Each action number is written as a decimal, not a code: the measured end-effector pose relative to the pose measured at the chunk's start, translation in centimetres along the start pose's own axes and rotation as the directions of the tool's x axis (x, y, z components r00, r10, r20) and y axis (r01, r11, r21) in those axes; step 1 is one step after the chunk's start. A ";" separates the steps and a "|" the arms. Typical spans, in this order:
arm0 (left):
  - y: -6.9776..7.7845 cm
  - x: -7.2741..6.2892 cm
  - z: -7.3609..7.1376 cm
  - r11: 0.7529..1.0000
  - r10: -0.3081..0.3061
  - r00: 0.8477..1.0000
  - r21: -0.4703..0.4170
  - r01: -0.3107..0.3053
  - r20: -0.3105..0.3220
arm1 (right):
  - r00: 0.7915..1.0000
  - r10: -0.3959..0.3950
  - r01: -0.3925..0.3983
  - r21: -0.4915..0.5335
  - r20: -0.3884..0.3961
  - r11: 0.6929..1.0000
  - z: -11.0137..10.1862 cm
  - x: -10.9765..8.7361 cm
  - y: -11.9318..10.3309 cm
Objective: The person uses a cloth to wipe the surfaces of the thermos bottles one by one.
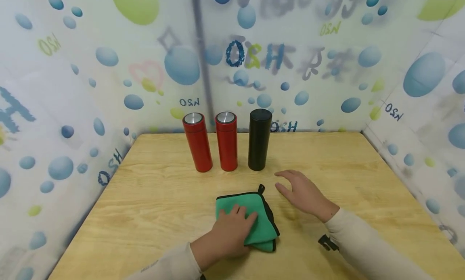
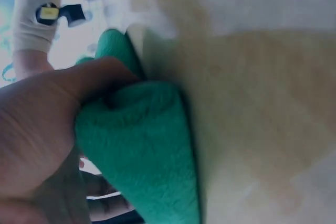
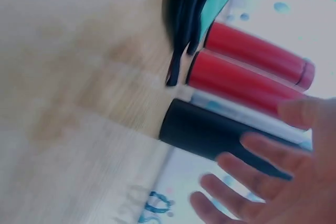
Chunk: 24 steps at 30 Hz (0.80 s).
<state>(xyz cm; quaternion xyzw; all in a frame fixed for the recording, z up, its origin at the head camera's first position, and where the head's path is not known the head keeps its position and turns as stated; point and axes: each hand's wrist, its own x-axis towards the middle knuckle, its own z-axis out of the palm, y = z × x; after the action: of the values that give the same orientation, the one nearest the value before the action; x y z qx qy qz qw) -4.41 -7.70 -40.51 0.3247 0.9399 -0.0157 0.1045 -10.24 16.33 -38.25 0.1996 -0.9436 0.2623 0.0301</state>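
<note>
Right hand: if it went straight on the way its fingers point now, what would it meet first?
Probably the black bottle, towards its base: in the head view it stands just ahead of the right hand, along that line. The hand's height is hard to judge, so contact might come higher.

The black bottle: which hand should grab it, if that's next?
Probably the right hand: it's empty and closer to the black bottle. The left hand is farther away, touching the green cloth.
</note>
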 end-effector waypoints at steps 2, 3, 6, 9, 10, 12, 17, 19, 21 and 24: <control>-0.3 -0.1 -0.4 1.000 -0.026 1.000 -0.009 0.026 0.013 | 0.999 0.050 -0.048 0.093 -0.015 0.994 0.4 1.9 0.6; -0.5 -0.2 -0.6 0.999 -0.035 0.999 -0.018 0.035 0.018 | 0.997 0.078 -0.075 0.144 -0.017 0.987 0.6 2.8 0.9; -1.0 -0.2 -0.9 0.997 -0.044 0.999 -0.054 0.045 0.025 | 0.988 0.151 -0.143 0.277 -0.008 0.950 1.3 5.4 1.5; -1.7 -0.2 -1.2 0.992 -0.028 0.998 -0.121 0.034 0.052 | 0.976 0.219 -0.207 0.400 0.018 0.893 2.0 7.4 1.9; -1.9 -0.1 -1.2 0.989 -0.020 0.998 -0.147 0.029 0.064 | 0.971 0.237 -0.224 0.435 0.025 0.872 2.3 7.9 2.0; -2.3 -0.1 -1.3 0.980 -0.003 0.996 -0.197 0.020 0.088 | 0.965 0.260 -0.242 0.506 0.037 0.828 2.8 8.9 2.3; -3.3 0.3 -1.4 0.963 0.029 0.994 -0.270 0.000 0.105 | 0.967 0.252 -0.216 0.615 0.029 0.758 4.1 10.6 2.7; -3.6 0.5 -1.3 0.959 0.033 0.994 -0.283 -0.002 0.108 | 0.968 0.247 -0.214 0.629 0.035 0.748 4.6 11.1 2.7; -3.9 0.6 -1.2 0.959 0.032 0.993 -0.283 0.000 0.110 | 0.968 0.248 -0.223 0.619 0.046 0.753 5.1 11.6 2.8; -4.0 0.8 -0.9 0.969 0.024 0.993 -0.248 0.005 0.115 | 0.963 0.264 -0.246 0.589 0.057 0.770 5.5 12.3 3.0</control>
<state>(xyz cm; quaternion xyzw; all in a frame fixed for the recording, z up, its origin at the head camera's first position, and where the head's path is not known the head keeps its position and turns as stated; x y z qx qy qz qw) -7.62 -10.30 -39.93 0.3122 0.9251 0.0835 0.1993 -22.49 11.40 -42.47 0.0655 -0.8326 0.5472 -0.0559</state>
